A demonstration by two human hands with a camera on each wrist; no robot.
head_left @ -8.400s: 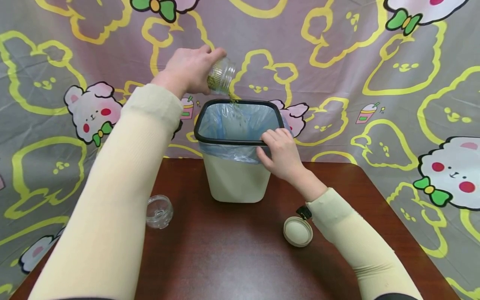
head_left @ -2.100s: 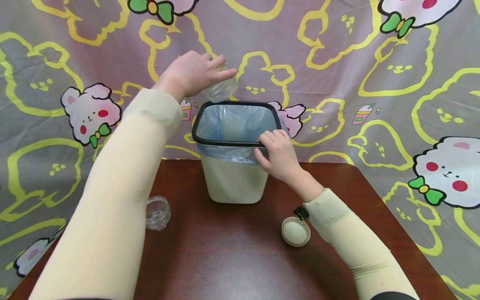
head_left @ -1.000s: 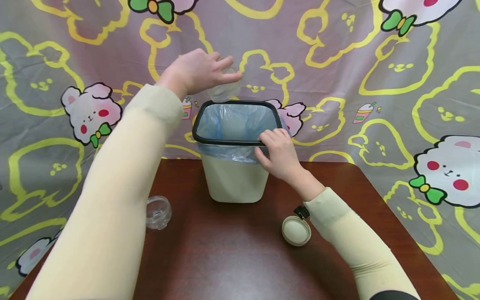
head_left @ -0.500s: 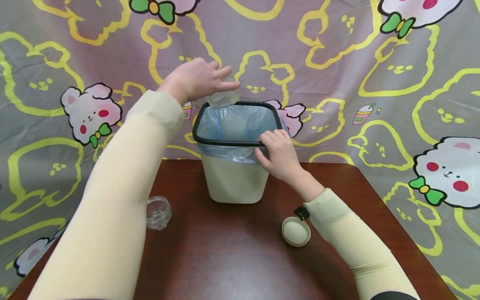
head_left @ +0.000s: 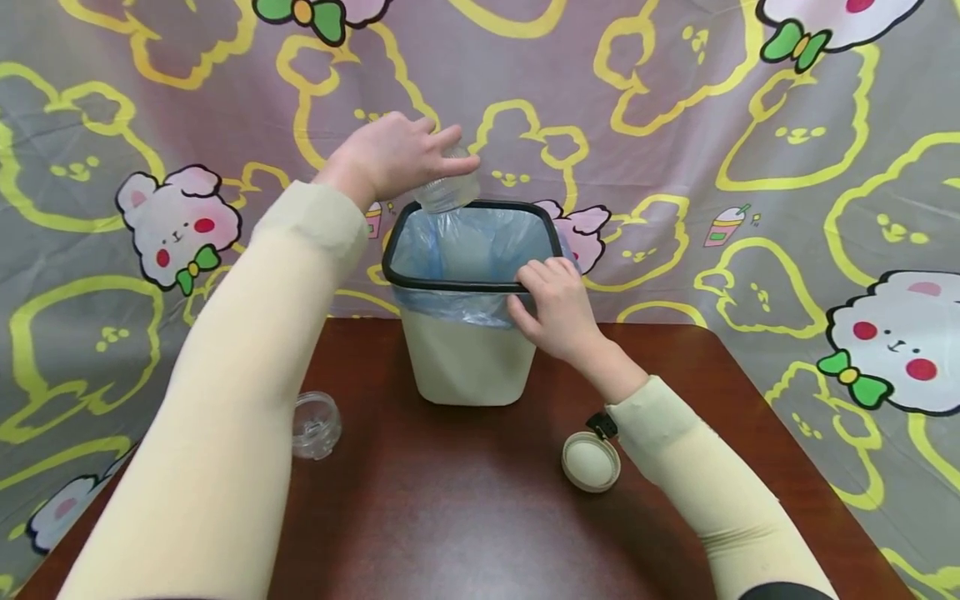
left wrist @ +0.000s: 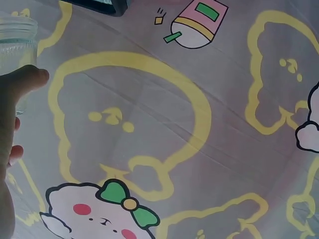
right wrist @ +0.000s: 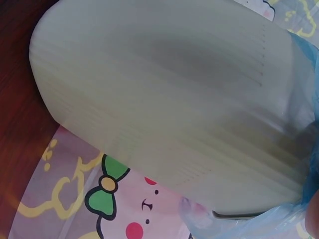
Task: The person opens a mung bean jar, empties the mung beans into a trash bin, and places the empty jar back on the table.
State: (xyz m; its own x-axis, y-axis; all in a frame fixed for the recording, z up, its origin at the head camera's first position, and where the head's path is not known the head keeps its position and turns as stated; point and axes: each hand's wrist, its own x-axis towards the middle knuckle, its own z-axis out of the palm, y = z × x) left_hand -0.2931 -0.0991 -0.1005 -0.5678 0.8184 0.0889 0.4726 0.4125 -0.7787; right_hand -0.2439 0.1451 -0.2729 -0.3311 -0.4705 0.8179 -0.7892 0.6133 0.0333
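In the head view my left hand (head_left: 401, 157) grips a clear ribbed jar (head_left: 447, 193) mouth-down over the back left rim of the trash can (head_left: 471, 358). No grains show through the jar's wall. The left wrist view catches the thumb against the jar (left wrist: 17, 50) at the left edge. A thin blue bag (head_left: 468, 308) lines the can and folds out under its black rim ring. My right hand (head_left: 558, 304) holds the front right corner of that rim, fingers curled over it and thumb outside. The right wrist view is mostly filled by the can's pale side (right wrist: 149, 94).
On the brown table (head_left: 442, 500), a small clear container (head_left: 315, 427) lies beside my left forearm. A round beige lid (head_left: 591, 462) rests near my right wrist, inner side up. Close behind the can hangs a patterned curtain (head_left: 675, 100).
About eight seconds ago, small green grains poured from the tilted jar; now it is turned further down and looks emptied. The jar has dipped slightly over the last second. My right hand keeps its place.
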